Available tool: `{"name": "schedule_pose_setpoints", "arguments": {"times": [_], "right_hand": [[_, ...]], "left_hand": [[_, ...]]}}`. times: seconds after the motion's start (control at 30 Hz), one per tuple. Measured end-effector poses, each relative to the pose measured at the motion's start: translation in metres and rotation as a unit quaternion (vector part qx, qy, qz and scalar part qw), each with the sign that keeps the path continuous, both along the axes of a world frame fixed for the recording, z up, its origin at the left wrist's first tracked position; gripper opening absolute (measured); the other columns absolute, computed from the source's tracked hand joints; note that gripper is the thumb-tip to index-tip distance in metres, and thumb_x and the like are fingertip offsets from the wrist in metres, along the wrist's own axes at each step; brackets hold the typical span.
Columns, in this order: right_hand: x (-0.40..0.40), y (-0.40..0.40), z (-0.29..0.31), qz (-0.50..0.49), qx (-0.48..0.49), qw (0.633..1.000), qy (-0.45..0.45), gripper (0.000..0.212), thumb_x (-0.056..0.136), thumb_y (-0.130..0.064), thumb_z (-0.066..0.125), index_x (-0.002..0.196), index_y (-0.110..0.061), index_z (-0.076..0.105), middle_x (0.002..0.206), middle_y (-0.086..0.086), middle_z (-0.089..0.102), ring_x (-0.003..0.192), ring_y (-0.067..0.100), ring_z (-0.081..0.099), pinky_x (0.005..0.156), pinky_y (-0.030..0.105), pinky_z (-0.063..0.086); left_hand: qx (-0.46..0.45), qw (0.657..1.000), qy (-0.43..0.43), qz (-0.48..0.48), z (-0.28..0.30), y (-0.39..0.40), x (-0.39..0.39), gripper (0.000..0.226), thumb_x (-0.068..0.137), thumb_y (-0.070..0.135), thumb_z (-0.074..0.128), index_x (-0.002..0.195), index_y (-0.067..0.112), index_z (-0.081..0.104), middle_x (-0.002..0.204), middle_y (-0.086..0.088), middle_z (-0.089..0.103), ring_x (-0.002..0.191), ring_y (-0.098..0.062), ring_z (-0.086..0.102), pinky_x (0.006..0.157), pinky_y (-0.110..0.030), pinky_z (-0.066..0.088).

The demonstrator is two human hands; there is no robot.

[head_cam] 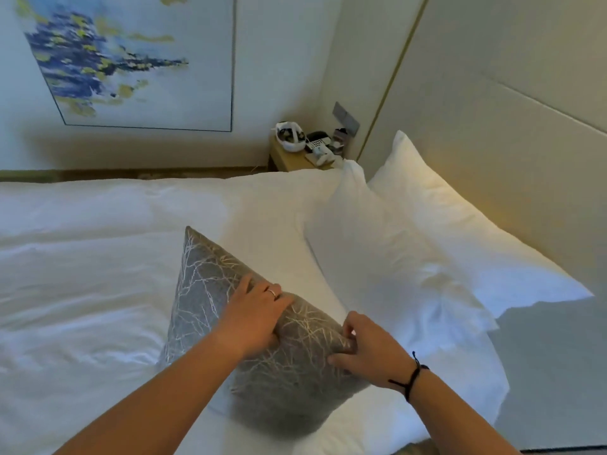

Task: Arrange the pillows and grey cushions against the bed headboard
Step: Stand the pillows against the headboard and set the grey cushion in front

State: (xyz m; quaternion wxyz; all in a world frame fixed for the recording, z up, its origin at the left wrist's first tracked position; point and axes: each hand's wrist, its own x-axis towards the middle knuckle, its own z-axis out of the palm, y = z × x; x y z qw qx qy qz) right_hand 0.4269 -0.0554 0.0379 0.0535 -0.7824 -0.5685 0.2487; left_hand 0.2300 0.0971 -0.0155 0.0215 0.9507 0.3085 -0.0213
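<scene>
A grey cushion point(282, 359) with a pale branching pattern stands on edge on the white bed point(82, 290), in front of the white pillows. My left hand point(259, 310) grips its top edge, fingers curled over the far side. My right hand point(368, 349) pinches the cushion's right side near the top. One white pillow point(387, 267) leans toward the headboard point(492, 142), and a second white pillow point(460, 231) lies behind it, against the headboard. Only this one grey cushion is in view.
A small wooden bedside table point(289, 157) at the far corner holds a white headset, a remote and small items. A framed blue and yellow painting point(131, 60) hangs on the far wall. A grey switch panel point(345, 118) sits above the table.
</scene>
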Motion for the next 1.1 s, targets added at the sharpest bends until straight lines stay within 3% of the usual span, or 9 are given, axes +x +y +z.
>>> {"name": "schedule_pose_setpoints", "arguments": {"times": [0.13, 0.23, 0.37, 0.5, 0.67, 0.73, 0.8, 0.93, 1.1], "right_hand": [[0.003, 0.010, -0.025, 0.025, 0.020, 0.997, -0.063, 0.055, 0.083, -0.065, 0.053, 0.125, -0.035, 0.034, 0.091, -0.004, 0.066, 0.080, 0.022, 0.061, 0.066, 0.033, 0.047], [0.023, 0.026, -0.029, 0.045, 0.062, 0.993, -0.092, 0.029, 0.097, -0.048, 0.037, 0.099, -0.024, 0.053, 0.088, 0.003, 0.065, 0.079, 0.029, 0.059, 0.066, 0.034, 0.044], [0.082, 0.040, -0.008, 0.045, 0.116, 0.991, -0.044, 0.036, 0.100, -0.046, 0.031, 0.074, -0.023, 0.042, 0.068, -0.001, 0.050, 0.065, 0.027, 0.050, 0.061, 0.036, 0.045], [0.164, 0.052, 0.023, 0.021, 0.194, 0.981, -0.001, 0.044, 0.100, -0.049, 0.034, 0.063, -0.025, 0.033, 0.058, -0.004, 0.043, 0.055, 0.018, 0.044, 0.052, 0.035, 0.036], [0.262, 0.073, 0.023, -0.031, 0.221, 0.975, -0.016, 0.042, 0.101, -0.048, 0.034, 0.064, -0.029, 0.033, 0.058, -0.007, 0.043, 0.054, 0.015, 0.042, 0.052, 0.032, 0.033], [0.296, 0.082, 0.002, -0.069, 0.167, 0.983, -0.027, 0.037, 0.101, -0.049, 0.033, 0.072, -0.027, 0.042, 0.065, -0.006, 0.048, 0.059, 0.017, 0.047, 0.055, 0.033, 0.040], [0.324, 0.086, -0.026, -0.108, 0.112, 0.988, -0.011, 0.034, 0.101, -0.051, 0.032, 0.088, -0.025, 0.050, 0.074, -0.005, 0.054, 0.066, 0.019, 0.052, 0.060, 0.033, 0.047], [0.347, 0.079, -0.068, -0.113, 0.085, 0.989, 0.035, 0.037, 0.099, -0.054, 0.034, 0.117, -0.026, 0.051, 0.098, -0.004, 0.066, 0.087, 0.018, 0.062, 0.068, 0.030, 0.048], [0.352, 0.055, -0.084, -0.102, 0.099, 0.987, 0.071, 0.050, 0.087, -0.070, 0.034, 0.115, -0.035, 0.056, 0.107, -0.010, 0.064, 0.101, 0.015, 0.059, 0.085, 0.032, 0.049]], "left_hand": [[0.058, 0.997, 0.029, 0.036, 0.015, 0.010, 0.022, 0.031, 0.087, 0.014, 0.050, 0.110, 0.028, 0.066, 0.110, 0.005, 0.067, 0.108, -0.021, 0.055, 0.108, -0.048, 0.025], [0.074, 0.995, 0.044, 0.051, 0.026, 0.020, 0.044, 0.024, 0.088, 0.018, 0.053, 0.103, 0.027, 0.069, 0.101, 0.010, 0.067, 0.099, -0.017, 0.058, 0.101, -0.041, 0.032], [0.095, 0.992, -0.011, 0.078, 0.058, 0.035, 0.097, 0.015, 0.088, 0.028, 0.058, 0.093, 0.032, 0.072, 0.090, 0.015, 0.066, 0.091, -0.011, 0.059, 0.101, -0.037, 0.029], [0.130, 0.984, -0.110, 0.060, 0.105, 0.054, 0.182, 0.011, 0.080, 0.025, 0.072, 0.083, 0.036, 0.071, 0.086, 0.018, 0.070, 0.091, -0.014, 0.063, 0.102, -0.047, 0.036], [0.104, 0.978, -0.150, 0.105, 0.118, 0.073, 0.307, 0.016, 0.088, 0.027, 0.061, 0.099, 0.038, 0.065, 0.108, 0.013, 0.063, 0.104, -0.015, 0.056, 0.098, -0.040, 0.044], [0.026, 0.980, -0.135, 0.142, 0.096, 0.065, 0.349, 0.030, 0.090, 0.035, 0.060, 0.120, 0.037, 0.057, 0.138, 0.007, 0.051, 0.123, -0.021, 0.050, 0.099, -0.041, 0.046], [-0.118, 0.975, -0.078, 0.174, 0.063, 0.049, 0.379, 0.052, 0.092, 0.049, 0.055, 0.140, 0.046, 0.035, 0.161, 0.007, 0.020, 0.142, -0.025, 0.034, 0.104, -0.047, 0.043], [-0.243, 0.953, 0.013, 0.179, 0.000, 0.010, 0.402, 0.072, 0.090, 0.070, 0.038, 0.145, 0.059, -0.006, 0.161, 0.015, -0.023, 0.150, -0.032, 0.009, 0.108, -0.056, 0.039], [-0.208, 0.960, -0.001, 0.189, -0.017, 0.011, 0.392, 0.074, 0.085, 0.078, 0.031, 0.145, 0.057, -0.008, 0.162, 0.013, -0.021, 0.151, -0.032, 0.003, 0.103, -0.058, 0.043]]}}
